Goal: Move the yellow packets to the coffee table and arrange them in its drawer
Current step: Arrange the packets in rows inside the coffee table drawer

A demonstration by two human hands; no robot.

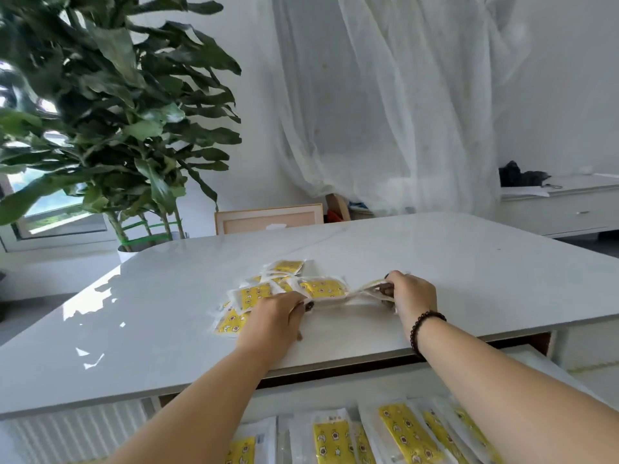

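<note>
- A white, glossy tabletop (435, 262) is filling the middle of the view, with window light reflecting off it at 9 o'clock.
- A large leafy plant (110, 105) is standing behind the tabletop at 10 o'clock; a sheer white curtain (385, 112) is hanging at 12 to 1 o'clock; a low white cabinet (566, 209) is sitting at 3 o'clock with a dark item on top.
- An open drawer (335, 390) is showing below the near edge of the tabletop at 6 o'clock, with a row of yellow packets (407, 433) already lying in it.
- A loose pile of yellow packets (323, 288) is lying near the centre of the tabletop, between and just beyond the two hands.
- The left hand (273, 316) is reaching in palm down, its fingers curling onto the near edge of the pile.
- The right hand (410, 293), a dark bead bracelet (423, 329) on its wrist, is gripping several packets at the right end of the pile, fingers curled round them.
- Both forearms are extending from 6 o'clock, over the drawer.
</note>
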